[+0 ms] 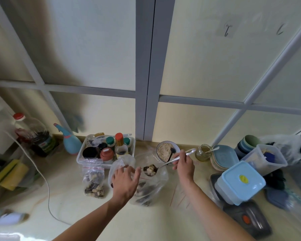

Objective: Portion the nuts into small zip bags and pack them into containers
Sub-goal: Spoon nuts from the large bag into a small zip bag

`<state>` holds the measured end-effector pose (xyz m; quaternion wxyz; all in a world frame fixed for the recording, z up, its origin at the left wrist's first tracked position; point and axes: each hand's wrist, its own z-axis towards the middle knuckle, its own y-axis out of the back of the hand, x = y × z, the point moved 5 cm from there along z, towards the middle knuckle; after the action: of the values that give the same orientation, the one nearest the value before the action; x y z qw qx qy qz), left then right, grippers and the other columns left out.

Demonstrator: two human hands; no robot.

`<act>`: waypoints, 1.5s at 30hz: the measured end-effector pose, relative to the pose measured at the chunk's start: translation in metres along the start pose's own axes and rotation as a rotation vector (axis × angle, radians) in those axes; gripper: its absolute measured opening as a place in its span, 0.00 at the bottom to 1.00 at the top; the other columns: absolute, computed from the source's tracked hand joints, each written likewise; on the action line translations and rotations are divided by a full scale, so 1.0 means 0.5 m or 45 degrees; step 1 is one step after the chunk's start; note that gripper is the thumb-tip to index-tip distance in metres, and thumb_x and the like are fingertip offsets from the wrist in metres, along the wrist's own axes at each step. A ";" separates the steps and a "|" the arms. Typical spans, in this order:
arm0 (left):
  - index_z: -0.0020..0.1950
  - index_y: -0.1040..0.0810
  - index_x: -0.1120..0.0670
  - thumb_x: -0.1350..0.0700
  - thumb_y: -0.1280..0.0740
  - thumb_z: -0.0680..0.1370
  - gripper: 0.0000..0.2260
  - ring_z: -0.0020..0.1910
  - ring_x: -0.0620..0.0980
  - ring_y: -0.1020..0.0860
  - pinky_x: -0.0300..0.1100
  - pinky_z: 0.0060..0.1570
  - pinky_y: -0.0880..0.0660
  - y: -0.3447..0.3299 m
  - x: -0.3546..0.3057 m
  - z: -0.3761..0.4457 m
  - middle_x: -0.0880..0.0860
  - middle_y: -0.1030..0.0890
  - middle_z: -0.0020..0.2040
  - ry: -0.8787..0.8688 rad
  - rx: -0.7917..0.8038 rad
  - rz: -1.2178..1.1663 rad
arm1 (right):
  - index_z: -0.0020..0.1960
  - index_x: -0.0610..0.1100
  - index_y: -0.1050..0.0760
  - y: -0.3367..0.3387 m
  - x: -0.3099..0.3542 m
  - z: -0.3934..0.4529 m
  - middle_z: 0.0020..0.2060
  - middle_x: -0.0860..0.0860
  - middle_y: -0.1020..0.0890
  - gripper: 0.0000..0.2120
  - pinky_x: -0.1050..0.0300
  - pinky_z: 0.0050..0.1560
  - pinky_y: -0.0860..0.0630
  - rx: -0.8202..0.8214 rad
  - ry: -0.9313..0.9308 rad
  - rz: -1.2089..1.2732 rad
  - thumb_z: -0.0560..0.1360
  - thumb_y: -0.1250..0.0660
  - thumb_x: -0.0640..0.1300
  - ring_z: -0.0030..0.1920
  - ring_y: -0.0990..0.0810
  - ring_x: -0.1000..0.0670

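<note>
Left of the big bag (149, 188) one small bag (94, 181) is sitting filled, while the right hand (183, 163) is gripping a spoon (156, 168) of nuts (150, 169) and the left hand (124, 180) is spreading open fingers, with containers (241, 181) waiting.

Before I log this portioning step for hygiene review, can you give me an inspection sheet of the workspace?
Surface: pale yellow countertop, a few bare patches.
Job's things: large clear plastic bag of mixed nuts, open; metal spoon loaded with nuts above it; small red-striped zip bag already holding nuts; light blue lidded plastic container closed.
Clutter: white basket of condiment bottles, bowl of oats, glass jar, stacked plates, blue spray bottle, yellow sponges.
Grippers: left hand open, holds the big bag's mouth open; right hand grips the spoon handle.
Cables: white cord trailing across the counter.
Surroundings: frosted glass panels in grey frames.
</note>
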<state>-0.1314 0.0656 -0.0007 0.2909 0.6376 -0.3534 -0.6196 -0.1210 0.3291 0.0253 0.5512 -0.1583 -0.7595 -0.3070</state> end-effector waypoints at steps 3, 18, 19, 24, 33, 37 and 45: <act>0.44 0.20 0.46 0.39 0.38 0.79 0.13 0.60 0.50 0.26 0.48 0.61 0.31 -0.001 -0.006 0.012 0.48 0.20 0.57 -0.001 0.041 0.109 | 0.41 0.42 0.19 0.011 0.013 0.013 0.27 0.49 0.19 0.25 0.57 0.35 0.25 -0.046 0.007 0.023 0.85 0.46 0.53 0.24 0.22 0.51; 0.47 0.18 0.50 0.47 0.32 0.75 0.08 0.54 0.48 0.23 0.44 0.57 0.25 0.014 0.000 0.054 0.49 0.21 0.53 -0.333 0.511 0.141 | 0.40 0.39 0.20 -0.013 0.063 0.015 0.26 0.47 0.21 0.26 0.56 0.28 0.28 0.024 0.019 0.141 0.85 0.44 0.55 0.24 0.25 0.49; 0.46 0.18 0.50 0.48 0.32 0.76 0.07 0.51 0.49 0.22 0.45 0.54 0.23 0.015 0.004 0.059 0.50 0.20 0.51 -0.263 0.420 0.097 | 0.39 0.40 0.21 -0.017 0.062 0.014 0.26 0.47 0.21 0.26 0.55 0.29 0.29 0.035 0.011 0.150 0.85 0.44 0.56 0.24 0.26 0.48; 0.33 0.26 0.47 0.51 0.33 0.78 0.13 0.36 0.47 0.22 0.45 0.42 0.21 0.025 0.010 0.063 0.49 0.20 0.38 -0.020 0.145 -0.041 | 0.40 0.39 0.21 -0.036 0.077 -0.004 0.28 0.45 0.22 0.25 0.58 0.26 0.29 0.153 0.027 0.169 0.85 0.43 0.54 0.23 0.28 0.51; 0.44 0.16 0.50 0.50 0.31 0.79 0.07 0.42 0.47 0.23 0.41 0.40 0.26 0.033 0.025 0.044 0.49 0.22 0.47 -0.057 -0.029 -0.067 | 0.42 0.38 0.20 -0.045 0.082 -0.020 0.23 0.50 0.22 0.25 0.62 0.28 0.26 0.130 0.094 -0.023 0.86 0.45 0.53 0.23 0.24 0.52; 0.42 0.19 0.49 0.51 0.32 0.80 0.07 0.42 0.46 0.24 0.38 0.38 0.30 0.040 0.017 0.037 0.49 0.23 0.47 -0.073 -0.068 -0.105 | 0.42 0.40 0.20 -0.054 0.079 -0.032 0.26 0.48 0.20 0.24 0.62 0.31 0.25 0.179 0.127 -0.114 0.86 0.45 0.53 0.25 0.22 0.51; 0.42 0.23 0.46 0.51 0.33 0.81 0.08 0.43 0.39 0.25 0.33 0.42 0.29 0.042 0.000 0.018 0.46 0.25 0.47 -0.187 -0.056 -0.184 | 0.42 0.39 0.22 -0.105 0.119 -0.088 0.29 0.43 0.18 0.23 0.55 0.35 0.21 0.332 0.308 -0.345 0.84 0.43 0.53 0.26 0.18 0.51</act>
<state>-0.1422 0.0543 0.0157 0.2326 0.6078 -0.3132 -0.6916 -0.1395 0.2552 0.0745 0.6077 0.0558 -0.7355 -0.2944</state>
